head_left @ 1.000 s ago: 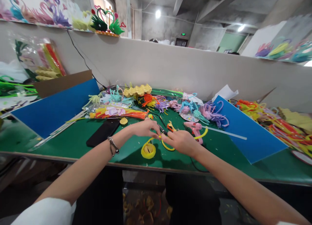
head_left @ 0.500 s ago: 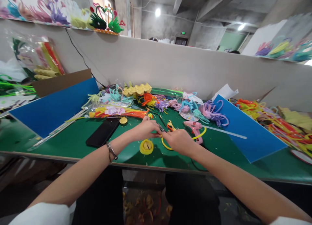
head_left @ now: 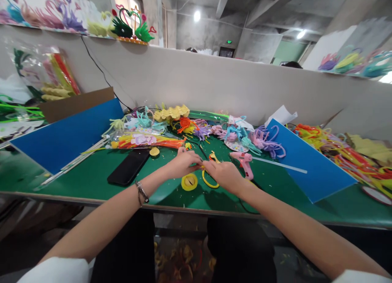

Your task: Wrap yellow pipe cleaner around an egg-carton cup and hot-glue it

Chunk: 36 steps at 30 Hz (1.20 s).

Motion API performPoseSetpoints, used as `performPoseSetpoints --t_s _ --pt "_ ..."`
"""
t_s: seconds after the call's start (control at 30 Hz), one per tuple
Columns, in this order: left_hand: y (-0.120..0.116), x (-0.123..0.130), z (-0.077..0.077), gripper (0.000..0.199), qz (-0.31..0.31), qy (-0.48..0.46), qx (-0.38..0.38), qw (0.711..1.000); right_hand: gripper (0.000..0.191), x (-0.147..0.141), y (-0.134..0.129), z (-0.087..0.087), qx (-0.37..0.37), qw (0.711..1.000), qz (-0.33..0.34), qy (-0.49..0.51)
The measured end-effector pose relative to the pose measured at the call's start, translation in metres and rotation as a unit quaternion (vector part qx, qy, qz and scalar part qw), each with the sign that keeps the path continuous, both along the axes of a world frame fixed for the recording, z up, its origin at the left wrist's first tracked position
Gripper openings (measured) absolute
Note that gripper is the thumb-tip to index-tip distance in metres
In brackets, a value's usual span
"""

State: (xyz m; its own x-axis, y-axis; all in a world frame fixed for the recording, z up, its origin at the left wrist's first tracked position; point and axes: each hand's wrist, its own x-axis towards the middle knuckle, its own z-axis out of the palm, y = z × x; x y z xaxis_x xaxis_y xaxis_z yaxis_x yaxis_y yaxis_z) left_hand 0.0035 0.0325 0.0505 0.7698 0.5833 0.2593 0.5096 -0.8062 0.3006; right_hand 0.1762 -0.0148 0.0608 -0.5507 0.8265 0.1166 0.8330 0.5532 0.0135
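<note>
My left hand (head_left: 184,163) and my right hand (head_left: 223,174) meet above the green table, fingertips pinched together. Between them runs a yellow pipe cleaner (head_left: 210,184), whose curved part hangs below my right hand. Under my left hand is a yellow round piece (head_left: 189,182) with a pale cup-like centre; whether it hangs from the pipe cleaner or rests on the table I cannot tell. Just behind my right fingers, an orange-and-black object (head_left: 213,156) is partly hidden.
A pink glue gun (head_left: 245,162) with a clear glue stick lies to the right. On the left are a black phone (head_left: 127,167) and a small yellow disc (head_left: 154,152). Blue boards (head_left: 70,132) flank the workspace. Pipe-cleaner bundles (head_left: 241,136) and a yellow egg carton (head_left: 171,111) line the back.
The yellow round piece has shifted slightly right and tilted. The yellow strand that stuck out right of my right hand has dropped lower. A dark metal tool seen between the fingers no longer shows.
</note>
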Motion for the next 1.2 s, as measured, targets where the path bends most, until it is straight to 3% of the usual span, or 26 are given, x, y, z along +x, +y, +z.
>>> performPoseSetpoints --t_s 0.23,0.43,0.6,0.73,0.9,1.03,1.2 --pt "0.014 -0.014 0.007 0.015 -0.105 0.044 -0.091 0.989 0.024 0.004 -0.001 0.013 -0.013 0.994 0.085 -0.066" --pt "0.004 -0.013 -0.002 0.014 -0.062 0.042 -0.017 0.997 0.016 0.004 -0.001 0.000 -0.028 0.997 0.070 -0.012" --pt "-0.006 -0.010 -0.006 0.024 -0.006 0.028 0.055 0.998 0.037 -0.003 0.001 -0.016 -0.043 0.994 0.046 0.085" --pt "-0.007 -0.011 -0.003 0.026 -0.002 0.016 0.053 0.998 0.044 -0.006 0.002 -0.020 -0.040 0.992 0.044 0.107" --pt "0.006 -0.014 0.000 0.023 -0.060 0.010 -0.027 0.998 0.028 -0.002 -0.002 -0.009 0.010 0.998 0.035 0.049" --pt "0.015 -0.014 0.001 0.021 -0.133 0.026 -0.085 0.987 0.029 -0.002 -0.004 0.001 0.020 0.996 0.077 -0.029" --pt "0.010 -0.010 0.001 0.018 -0.130 0.041 -0.066 0.989 0.023 -0.002 -0.002 0.003 0.001 0.994 0.088 -0.070"
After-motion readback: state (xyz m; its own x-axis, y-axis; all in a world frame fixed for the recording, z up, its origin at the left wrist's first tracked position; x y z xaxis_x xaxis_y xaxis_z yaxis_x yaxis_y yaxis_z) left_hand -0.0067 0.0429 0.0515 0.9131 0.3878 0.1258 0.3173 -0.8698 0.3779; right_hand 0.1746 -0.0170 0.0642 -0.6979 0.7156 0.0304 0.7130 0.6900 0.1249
